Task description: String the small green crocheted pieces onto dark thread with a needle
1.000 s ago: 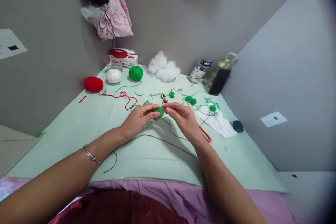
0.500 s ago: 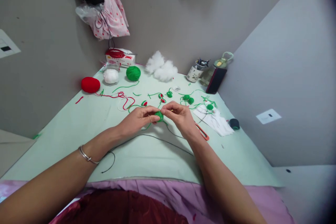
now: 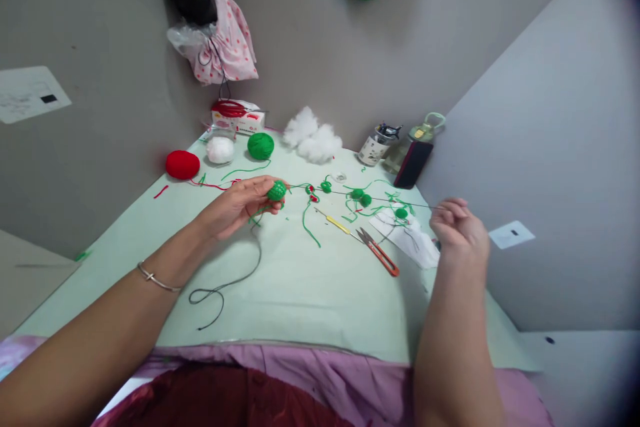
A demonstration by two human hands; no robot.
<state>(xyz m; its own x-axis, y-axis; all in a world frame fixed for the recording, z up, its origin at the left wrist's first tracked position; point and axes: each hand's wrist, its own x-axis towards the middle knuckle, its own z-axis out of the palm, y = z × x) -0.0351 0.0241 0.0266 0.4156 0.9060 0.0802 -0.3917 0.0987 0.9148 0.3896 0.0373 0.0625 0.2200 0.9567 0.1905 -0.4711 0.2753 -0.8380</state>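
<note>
My left hand (image 3: 250, 201) is closed on a small green crocheted ball (image 3: 277, 191), held just above the table. Away to the right, my right hand (image 3: 460, 223) pinches a dark thread (image 3: 400, 201), drawn taut and nearly level between the ball and my fingers. Whether a needle is in that pinch is too small to tell. The thread's other part (image 3: 235, 283) trails from beneath my left hand in a loose loop on the table. Below the taut stretch lie a yellow-handled crochet hook (image 3: 338, 224) and orange thread snips (image 3: 383, 255).
Red yarn (image 3: 183, 165), white yarn (image 3: 220, 150), green yarn (image 3: 261, 146) and white stuffing (image 3: 314, 137) line the back. Several small green crocheted pieces (image 3: 366, 200) and scraps lie mid-table. A pen cup (image 3: 373, 149), a bottle (image 3: 397, 157) and a phone (image 3: 414, 165) stand back right.
My right hand has moved from beside the ball far to the right, pulling the dark thread straight. My left hand has shifted slightly left and up with the ball.
</note>
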